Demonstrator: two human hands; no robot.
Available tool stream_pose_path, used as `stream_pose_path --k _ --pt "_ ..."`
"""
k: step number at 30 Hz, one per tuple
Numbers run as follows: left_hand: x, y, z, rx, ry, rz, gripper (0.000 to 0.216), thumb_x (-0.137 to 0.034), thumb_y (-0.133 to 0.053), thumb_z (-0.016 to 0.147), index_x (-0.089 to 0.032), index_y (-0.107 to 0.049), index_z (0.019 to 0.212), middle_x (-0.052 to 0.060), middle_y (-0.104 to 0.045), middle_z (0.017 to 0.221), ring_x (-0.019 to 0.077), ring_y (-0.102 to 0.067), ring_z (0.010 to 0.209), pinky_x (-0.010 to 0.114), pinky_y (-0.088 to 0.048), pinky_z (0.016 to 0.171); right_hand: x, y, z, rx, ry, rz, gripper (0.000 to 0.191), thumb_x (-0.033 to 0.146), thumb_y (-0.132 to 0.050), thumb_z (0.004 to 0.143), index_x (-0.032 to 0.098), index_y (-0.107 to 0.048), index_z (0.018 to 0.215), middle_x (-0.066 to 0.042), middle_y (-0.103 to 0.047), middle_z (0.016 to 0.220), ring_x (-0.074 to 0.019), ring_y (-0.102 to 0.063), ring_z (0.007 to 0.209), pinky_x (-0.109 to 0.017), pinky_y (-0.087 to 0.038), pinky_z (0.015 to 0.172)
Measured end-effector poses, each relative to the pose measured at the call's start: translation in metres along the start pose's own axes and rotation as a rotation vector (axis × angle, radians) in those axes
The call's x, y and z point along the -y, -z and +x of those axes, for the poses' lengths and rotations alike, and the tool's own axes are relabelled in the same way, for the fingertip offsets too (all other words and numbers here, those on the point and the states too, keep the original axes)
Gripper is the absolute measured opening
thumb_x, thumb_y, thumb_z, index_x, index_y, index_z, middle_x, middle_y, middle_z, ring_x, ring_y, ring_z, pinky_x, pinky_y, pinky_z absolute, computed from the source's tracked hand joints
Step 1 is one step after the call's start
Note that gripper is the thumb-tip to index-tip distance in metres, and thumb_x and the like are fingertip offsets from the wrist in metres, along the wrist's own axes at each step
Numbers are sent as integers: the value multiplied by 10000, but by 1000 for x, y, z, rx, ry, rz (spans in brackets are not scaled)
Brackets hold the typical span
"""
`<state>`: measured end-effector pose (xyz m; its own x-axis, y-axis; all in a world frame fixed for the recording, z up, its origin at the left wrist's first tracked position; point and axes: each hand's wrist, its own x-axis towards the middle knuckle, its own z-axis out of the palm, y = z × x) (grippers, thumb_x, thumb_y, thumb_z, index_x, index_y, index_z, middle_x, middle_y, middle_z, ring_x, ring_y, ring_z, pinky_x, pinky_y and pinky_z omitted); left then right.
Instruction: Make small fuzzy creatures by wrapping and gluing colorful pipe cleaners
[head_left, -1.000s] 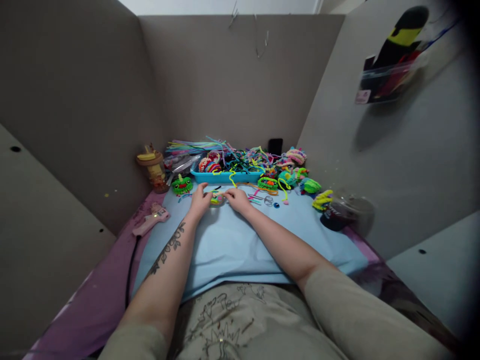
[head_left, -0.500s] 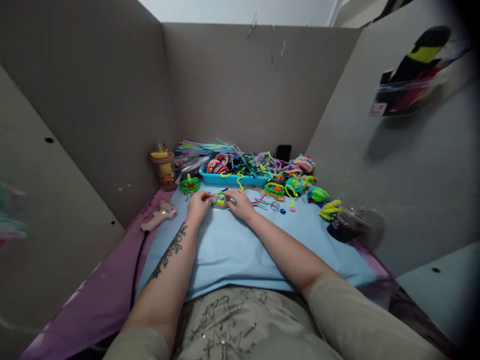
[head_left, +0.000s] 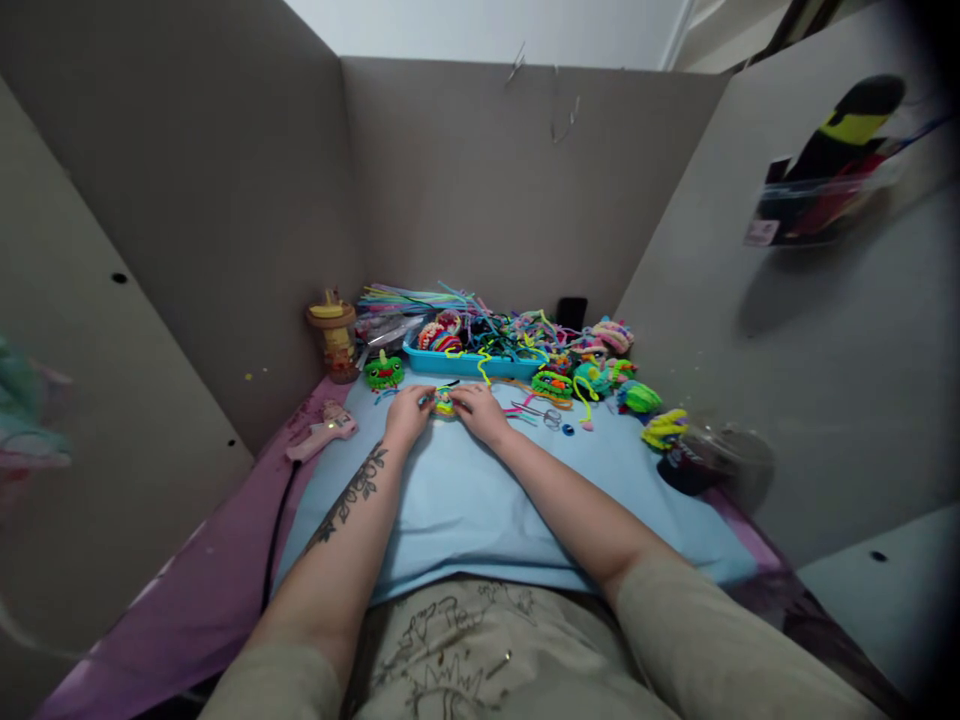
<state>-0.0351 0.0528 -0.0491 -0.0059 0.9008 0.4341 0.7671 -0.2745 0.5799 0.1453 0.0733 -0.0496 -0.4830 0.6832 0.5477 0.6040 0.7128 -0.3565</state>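
Observation:
Between my two hands is a small, fuzzy, multicoloured pipe-cleaner piece (head_left: 445, 404), with yellow and pale green showing. My left hand (head_left: 410, 412) pinches its left side, fingers closed. My right hand (head_left: 478, 410) has its fingertips closed on the right side. Both hands cover much of the piece, so its full shape is hidden. A green pipe-cleaner figure with eyes (head_left: 385, 372) sits just beyond my left hand. Right of my right hand lie scissors (head_left: 551, 415) and a small blue-and-black round piece (head_left: 568, 430).
A blue tray (head_left: 480, 368) heaped with pipe cleaners stands behind my hands. Several fuzzy figures line the right, near a dark lidded cup (head_left: 686, 465). At left are a pink glue gun (head_left: 322, 432) with a black cord and a tumbler (head_left: 334, 340). Grey panels (head_left: 495, 180) enclose the table.
The whole view has shifted slightly as my head moved. My hands have drawn a little closer together around the pipe-cleaner piece, covering more of it.

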Motion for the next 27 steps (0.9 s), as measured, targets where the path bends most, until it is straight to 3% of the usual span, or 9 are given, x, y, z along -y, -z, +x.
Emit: stream_pose_path --k 5,8,11,15,19,21,23,25,27 --pt "0 4 -1 -34 -12 -49 307 -208 -583 762 -198 -646 1063 66 -655 1067 195 -598 949 323 -450 904 4 6 -2 -57 2 47 304 167 -512 827 216 -628 1104 -69 -628 1147 -202 -514 1075 -383 -383 947" --pt "-1 13 -3 -161 20 -109 302 -275 -556 784 -179 -636 1060 76 -654 1056 188 -606 902 311 -459 868 -1 17 -6 -256 -98 137 342 221 -467 849 195 -574 1174 -95 -619 1138 -204 -550 1019 -367 -420 903" --pt "-1 21 -4 -304 129 -205 301 -331 -399 869 -168 -622 987 65 -671 870 179 -620 807 300 -476 779 -16 30 -10 -524 -314 240 394 274 -433 852 121 -513 1206 -127 -627 1033 -195 -584 881 -323 -467 779" --pt "0 23 -4 -414 235 -268 284 -294 -296 895 -193 -560 930 14 -597 664 153 -585 645 266 -466 641 -37 38 -13 -669 -514 224 286 325 -450 820 110 -616 907 -103 -628 838 -193 -566 778 -316 -461 739" --pt "-3 23 -4 -447 178 -277 225 -259 -321 878 -198 -537 883 18 -591 730 138 -566 659 246 -453 636 -43 42 -2 -515 -456 162 321 347 -459 826 164 -596 599 -64 -610 696 -190 -566 730 -305 -452 724" --pt "-5 24 -5 -462 153 -273 231 -297 -329 888 -199 -535 850 20 -595 738 142 -566 675 249 -453 651 -43 44 10 -453 -373 104 304 274 -414 848 155 -647 694 -77 -632 765 -194 -579 798 -304 -451 761" --pt "-7 24 -7 -458 149 -270 244 -329 -337 894 -201 -529 815 19 -597 726 145 -568 676 251 -452 656 -43 45 24 -371 -272 6 298 158 -391 828 149 -669 934 -94 -640 958 -193 -577 909 -298 -442 810" --pt "-7 24 -7 -437 142 -294 246 -337 -341 894 -199 -525 804 20 -600 729 145 -574 672 249 -455 645 -45 46 39 -204 -191 -107 398 86 -418 779 181 -628 1104 -90 -583 1164 -188 -572 962 -282 -438 816" --pt "-7 22 -7 -420 126 -332 244 -341 -350 891 -194 -524 802 22 -603 737 144 -578 661 246 -456 627 -50 47 54 -29 -162 -186 383 82 -467 752 209 -655 1061 -76 -563 1214 -187 -584 926 -269 -441 785"
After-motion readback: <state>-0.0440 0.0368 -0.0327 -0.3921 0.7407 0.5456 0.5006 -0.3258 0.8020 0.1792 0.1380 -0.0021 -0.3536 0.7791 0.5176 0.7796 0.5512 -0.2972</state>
